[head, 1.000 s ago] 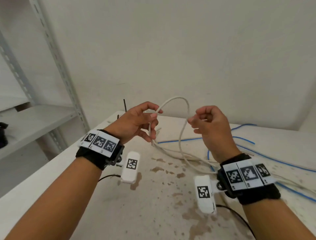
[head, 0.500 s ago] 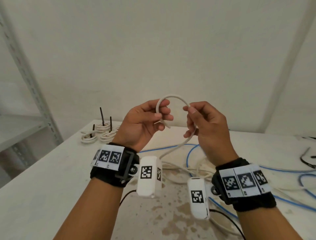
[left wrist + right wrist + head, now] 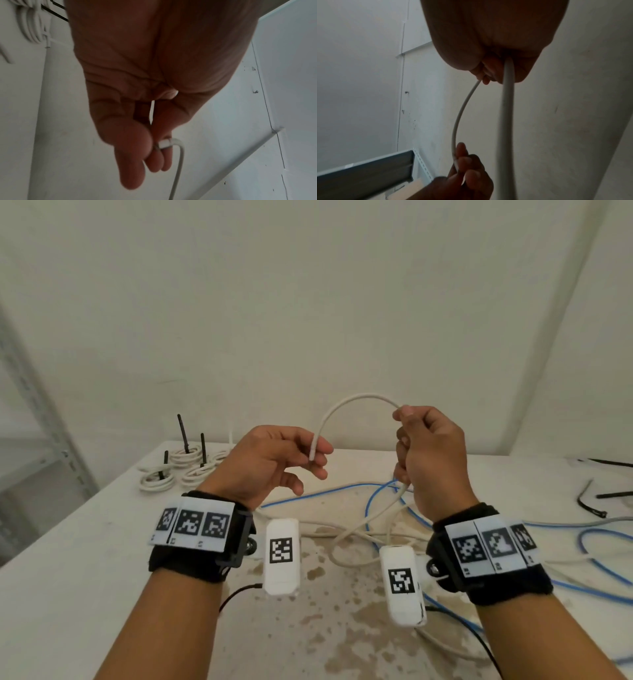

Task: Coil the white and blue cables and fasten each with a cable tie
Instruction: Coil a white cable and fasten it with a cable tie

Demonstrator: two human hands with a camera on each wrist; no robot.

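A white cable point(image 3: 346, 405) arches in the air between both hands above the table. My left hand point(image 3: 274, 460) pinches its cut end between thumb and fingers, seen close as the white cable end point(image 3: 165, 144). My right hand point(image 3: 428, 457) grips the cable further along; the white cable point(image 3: 507, 108) runs out of the fist and hangs down to the table. A blue cable point(image 3: 370, 508) lies loose on the table under and right of the hands, tangled with more white cable point(image 3: 346, 539).
Several coiled white cables point(image 3: 185, 467) fastened with black ties sit at the table's point(image 3: 68, 577) far left corner. Loose black cable ties point(image 3: 589, 505) lie at the far right. A grey metal shelf point(image 3: 34, 422) stands left. The wall is close behind.
The hands have drawn apart, widening the cable arch. My right hand has slid along the cable and risen; my left hand has dropped lower, still on the cable end.
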